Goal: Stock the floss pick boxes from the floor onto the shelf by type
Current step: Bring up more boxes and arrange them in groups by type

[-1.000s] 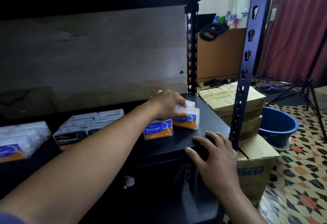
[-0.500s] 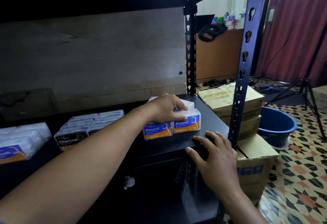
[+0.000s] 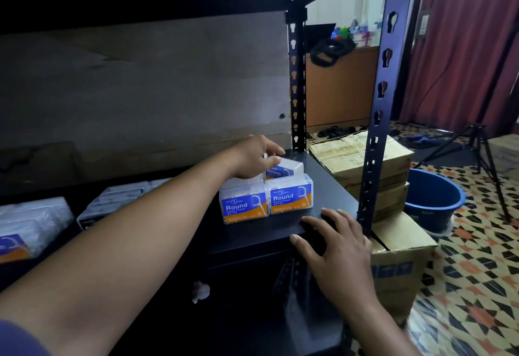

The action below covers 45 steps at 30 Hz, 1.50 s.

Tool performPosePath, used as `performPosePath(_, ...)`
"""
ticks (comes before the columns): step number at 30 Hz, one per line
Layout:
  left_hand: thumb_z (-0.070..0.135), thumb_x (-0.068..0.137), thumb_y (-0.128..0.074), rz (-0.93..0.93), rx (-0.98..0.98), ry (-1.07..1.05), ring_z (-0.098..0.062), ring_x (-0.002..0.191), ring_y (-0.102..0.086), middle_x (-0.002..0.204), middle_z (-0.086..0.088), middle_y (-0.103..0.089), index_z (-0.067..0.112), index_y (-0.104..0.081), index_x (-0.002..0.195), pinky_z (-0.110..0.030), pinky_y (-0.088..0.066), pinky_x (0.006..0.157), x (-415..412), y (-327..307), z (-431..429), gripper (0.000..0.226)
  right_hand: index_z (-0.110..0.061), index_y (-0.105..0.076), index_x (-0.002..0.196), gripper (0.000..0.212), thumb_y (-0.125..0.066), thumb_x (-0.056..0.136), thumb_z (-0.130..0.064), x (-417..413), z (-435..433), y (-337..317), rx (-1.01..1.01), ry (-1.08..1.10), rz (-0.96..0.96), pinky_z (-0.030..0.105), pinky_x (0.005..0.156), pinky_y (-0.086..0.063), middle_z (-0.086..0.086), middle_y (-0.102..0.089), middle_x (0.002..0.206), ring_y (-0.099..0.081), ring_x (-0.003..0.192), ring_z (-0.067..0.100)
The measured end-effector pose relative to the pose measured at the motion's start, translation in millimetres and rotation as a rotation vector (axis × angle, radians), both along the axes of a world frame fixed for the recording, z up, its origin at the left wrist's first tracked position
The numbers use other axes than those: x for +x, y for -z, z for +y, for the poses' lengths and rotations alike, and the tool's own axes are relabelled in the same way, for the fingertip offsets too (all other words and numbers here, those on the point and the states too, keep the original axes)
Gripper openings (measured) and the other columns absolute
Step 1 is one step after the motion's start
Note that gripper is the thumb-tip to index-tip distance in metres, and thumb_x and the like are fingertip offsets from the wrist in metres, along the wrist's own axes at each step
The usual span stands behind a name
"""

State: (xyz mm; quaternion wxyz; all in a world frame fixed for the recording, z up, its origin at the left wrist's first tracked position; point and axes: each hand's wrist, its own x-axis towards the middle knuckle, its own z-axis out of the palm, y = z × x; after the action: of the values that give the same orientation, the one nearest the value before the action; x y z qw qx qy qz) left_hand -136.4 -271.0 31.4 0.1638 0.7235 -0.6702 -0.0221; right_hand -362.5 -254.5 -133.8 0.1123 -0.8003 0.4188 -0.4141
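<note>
The grip of the left hand [image 3: 257, 159] is closed on the rear Round box [image 3: 285, 169], fingers curled over its top and far side and the thumb against its near face. That box sits on the shelf [image 3: 325, 187] just behind the two front Round boxes [image 3: 290, 197], which stand side by side with labels facing out, touching each other. The right hand [image 3: 335, 246] holds nothing. It lies flat with fingers spread on the shelf's front edge, beside the upright post [image 3: 375, 130], apparently as a brace. The step in hand looks like seating this rear box into the Round group at the shelf's right end, kept apart from the Charcoal boxes [image 3: 118, 198] further left, which the forearm partly hides. The next move would call for squaring the rear box against the pair in front without nudging them toward the edge, then letting go. Whether more boxes wait on the floor cannot be told. Only cardboard cartons [image 3: 351, 156] show there.
</note>
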Motion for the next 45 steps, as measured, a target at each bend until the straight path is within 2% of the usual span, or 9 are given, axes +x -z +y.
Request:
performPosePath(3, 0.045, 0.096, -0.056, -0.158, 0.119, -0.076, -0.018, 0.135, -0.039, 0.143, 0.007, -0.052, 0.046, -0.055, 0.134, -0.045, -0.03, 0.11, 4, 6, -15, 0.039, -0.045, -0.067, 0.116, 0.055, -0.041, 0.078, -0.076, 0, -1, 0, 0.005, -0.001, 0.013, 0.049, 0.1, -0.038, -0.01, -0.053, 0.134, -0.037, 0.137, 0.016)
performPosePath(6, 0.049, 0.095, -0.056, -0.304, 0.147, -0.068, -0.016, 0.139, -0.037, 0.143, 0.012, -0.053, 0.046, -0.055, 0.135, -0.051, -0.021, 0.108, -1, 8, -24, 0.04, -0.045, -0.067, 0.115, 0.054, -0.041, 0.078, -0.076, 0, -2, 1, 0.003, 0.002, 0.009, 0.049, 0.1, -0.037, -0.01, -0.054, 0.133, -0.038, 0.136, 0.015)
performPosePath(15, 0.056, 0.088, -0.064, -0.276, 0.038, 0.007, -0.008, 0.116, -0.054, 0.12, 0.017, -0.067, 0.038, -0.07, 0.118, -0.041, -0.026, 0.101, -1, 5, -19, 0.036, -0.045, -0.066, 0.115, 0.05, -0.048, 0.078, -0.073, 0, -1, 0, 0.016, -0.001, 0.014, 0.048, 0.102, -0.034, -0.012, -0.052, 0.134, -0.034, 0.137, 0.012)
performPosePath(22, 0.045, 0.092, -0.065, -0.11, 0.105, 0.039, 0.006, 0.078, -0.055, 0.076, 0.028, -0.058, 0.032, -0.074, 0.117, -0.018, -0.038, 0.067, 1, -2, -7, 0.029, -0.045, -0.066, 0.117, 0.055, -0.042, 0.078, -0.076, -1, -1, 0, 0.019, -0.006, 0.014, 0.049, 0.102, -0.034, -0.011, -0.051, 0.135, -0.033, 0.138, 0.013)
performPosePath(26, 0.043, 0.092, -0.065, -0.107, 0.106, 0.061, 0.009, 0.074, -0.055, 0.071, 0.032, -0.055, 0.03, -0.075, 0.114, -0.016, -0.038, 0.064, -2, -3, -4, 0.027, -0.044, -0.066, 0.116, 0.049, -0.051, 0.08, -0.073, -1, 0, -1, 0.017, -0.014, 0.0, 0.049, 0.102, -0.034, -0.011, -0.052, 0.135, -0.033, 0.138, 0.013)
performPosePath(31, 0.041, 0.093, -0.064, -0.09, 0.122, 0.084, 0.008, 0.078, -0.056, 0.077, 0.031, -0.058, 0.03, -0.075, 0.113, -0.019, -0.039, 0.067, -2, -4, 1, 0.025, -0.044, -0.066, 0.117, 0.048, -0.051, 0.08, -0.072, -1, 1, -1, 0.022, -0.012, 0.0, 0.049, 0.101, -0.034, -0.011, -0.052, 0.135, -0.033, 0.138, 0.013)
performPosePath(34, 0.036, 0.096, -0.061, -0.036, 0.112, 0.076, 0.003, 0.091, -0.061, 0.099, 0.02, -0.071, 0.028, -0.074, 0.115, -0.023, -0.045, 0.078, 0, -7, 2, 0.025, -0.044, -0.065, 0.119, 0.044, -0.059, 0.083, -0.069, -2, 1, -1, 0.034, -0.022, 0.009, 0.049, 0.103, -0.032, -0.011, -0.05, 0.137, -0.03, 0.139, 0.012)
performPosePath(39, 0.033, 0.099, -0.058, 0.022, -0.008, -0.06, -0.011, 0.109, -0.059, 0.124, 0.007, -0.068, 0.029, -0.069, 0.123, -0.033, -0.047, 0.097, 16, -20, -1, 0.027, -0.046, -0.065, 0.117, 0.055, -0.041, 0.078, -0.077, 0, 1, -1, 0.033, -0.015, 0.004, 0.049, 0.102, -0.034, -0.013, -0.05, 0.137, -0.031, 0.139, 0.011)
performPosePath(45, 0.035, 0.094, -0.064, -0.039, 0.192, -0.176, -0.014, 0.115, -0.06, 0.13, 0.006, -0.065, 0.028, -0.064, 0.131, -0.034, -0.045, 0.104, 39, -22, -10, 0.037, -0.045, -0.066, 0.115, 0.055, -0.041, 0.078, -0.077, 0, 0, 0, 0.031, -0.019, -0.01, 0.05, 0.101, -0.034, -0.013, -0.051, 0.135, -0.032, 0.138, 0.011)
